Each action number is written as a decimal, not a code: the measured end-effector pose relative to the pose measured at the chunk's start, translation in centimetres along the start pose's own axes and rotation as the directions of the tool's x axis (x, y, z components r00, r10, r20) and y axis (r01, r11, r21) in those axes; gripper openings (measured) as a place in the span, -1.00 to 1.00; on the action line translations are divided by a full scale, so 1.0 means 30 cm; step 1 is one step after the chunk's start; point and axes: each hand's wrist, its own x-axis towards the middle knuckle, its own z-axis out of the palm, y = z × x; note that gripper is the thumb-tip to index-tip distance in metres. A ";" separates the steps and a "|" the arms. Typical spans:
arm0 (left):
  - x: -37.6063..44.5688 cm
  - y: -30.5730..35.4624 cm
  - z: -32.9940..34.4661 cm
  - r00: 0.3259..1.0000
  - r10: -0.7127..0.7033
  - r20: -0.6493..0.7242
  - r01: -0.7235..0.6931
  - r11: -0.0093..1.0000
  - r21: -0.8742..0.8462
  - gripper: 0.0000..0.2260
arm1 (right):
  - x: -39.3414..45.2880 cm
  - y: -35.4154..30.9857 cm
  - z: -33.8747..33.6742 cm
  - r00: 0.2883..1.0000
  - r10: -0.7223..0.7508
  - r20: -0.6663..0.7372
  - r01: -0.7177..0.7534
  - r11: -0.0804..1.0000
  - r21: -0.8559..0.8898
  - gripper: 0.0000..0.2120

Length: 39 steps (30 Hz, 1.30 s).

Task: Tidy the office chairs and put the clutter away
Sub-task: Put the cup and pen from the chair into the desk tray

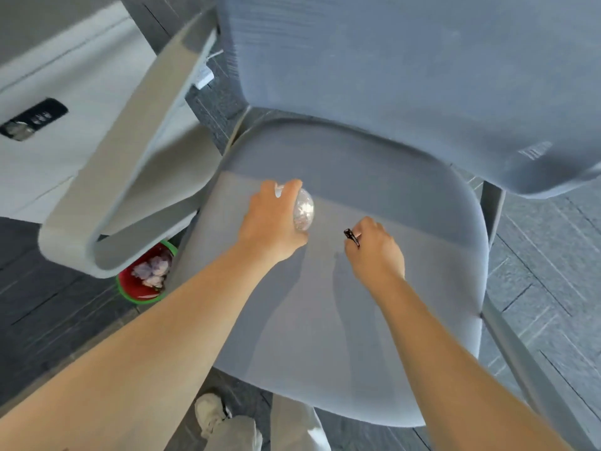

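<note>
A grey-blue office chair fills the view, its seat (374,320) below me and its backrest (390,76) rising behind. My left hand (273,222) is closed around a crumpled ball of clear shiny wrap (304,208) just over the seat's middle. To its right, my right hand (374,249) pinches a small black pen-like object (352,237), also just over the seat. The pale armrest (130,177) of the chair loops down on the left.
A red bin with a green rim (143,281) holding crumpled paper stands on the dark floor under the armrest. A white desk or cabinet (65,125) with a black control panel (32,122) lies at the left. My shoe (209,413) shows at the bottom.
</note>
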 end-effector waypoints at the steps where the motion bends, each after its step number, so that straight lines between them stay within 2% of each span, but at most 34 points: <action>1: -0.023 0.013 -0.039 1.000 0.002 -0.012 -0.002 1.000 -0.007 -0.35 | -0.018 -0.030 -0.038 1.000 -0.016 -0.014 0.016 1.000 0.012 -0.79; 5: -0.137 0.047 -0.254 0.996 0.037 -0.086 -0.039 0.999 -0.027 -0.33 | -0.114 -0.189 -0.216 0.990 -0.133 -0.052 0.135 0.990 0.044 -0.81; 9: -0.283 0.017 -0.485 0.986 0.016 -0.165 -0.027 0.997 -0.066 -0.32 | -0.235 -0.380 -0.376 0.948 -0.303 -0.093 0.309 0.949 0.058 -0.84; 14: -0.487 -0.117 -0.760 0.956 -0.087 -0.278 0.060 0.993 -0.106 -0.31 | -0.381 -0.665 -0.450 0.849 -0.519 -0.102 0.521 0.853 -0.010 -0.85; 20: -0.721 -0.392 -1.001 0.897 -0.217 -0.385 0.143 0.967 -0.212 -0.26 | -0.560 -1.029 -0.373 0.713 -0.700 -0.043 0.699 0.714 -0.028 -0.85; 24: -0.816 -0.592 -1.134 0.841 -0.315 -0.440 0.187 0.932 -0.309 -0.24 | -0.651 -1.238 -0.285 0.657 -0.752 -0.043 0.752 0.659 -0.028 -0.86; 28: -0.858 -0.807 -1.278 0.793 -0.329 -0.513 0.230 0.941 -0.248 -0.24 | -0.718 -1.462 -0.198 0.633 -0.773 -0.037 0.772 0.634 -0.053 -0.84; 32: -0.856 -0.996 -1.431 0.772 -0.321 -0.549 0.256 0.947 -0.193 -0.27 | -0.771 -1.684 -0.125 0.616 -0.785 -0.063 0.782 0.619 -0.065 -0.82; 39: -0.729 -1.220 -1.650 0.731 -0.367 -0.575 0.260 0.929 -0.262 -0.29 | -0.757 -1.950 -0.035 0.589 -0.804 -0.079 0.803 0.593 -0.048 -0.86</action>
